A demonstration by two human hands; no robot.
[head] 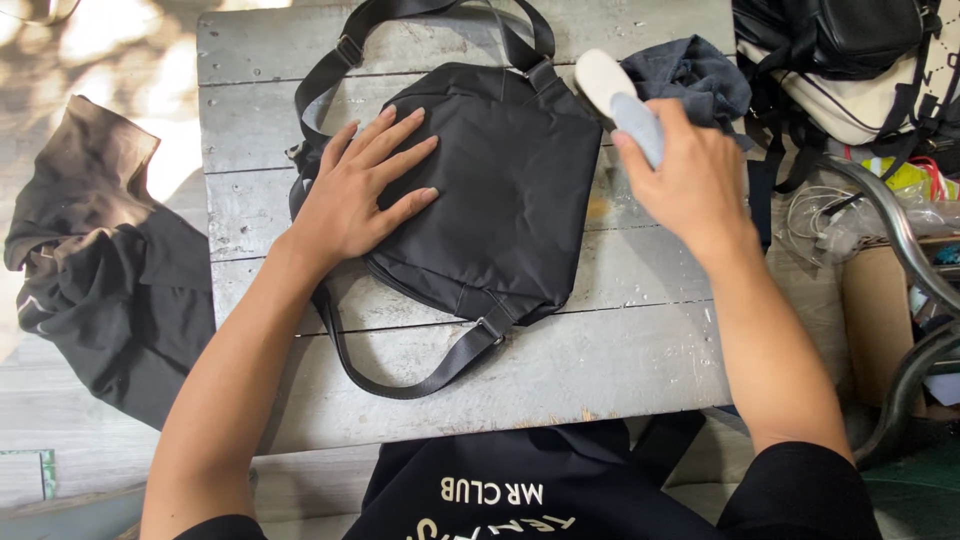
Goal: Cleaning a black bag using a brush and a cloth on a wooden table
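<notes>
the black nylon sling bag (500, 190) lies flat on the weathered grey wooden table (600, 370). left hand (355, 190) presses it, fingers spread. right hand (690, 180) grips a white-and-grey handheld brush (620, 95), raised beside the bag, not touching; brushing appears unfinished.

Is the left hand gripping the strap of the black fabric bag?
No: the left hand lies flat, fingers spread, on the black fabric bag, while its black webbing strap loops free on the grey wooden table.

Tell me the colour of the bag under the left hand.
Black bag, in the head view.
</notes>
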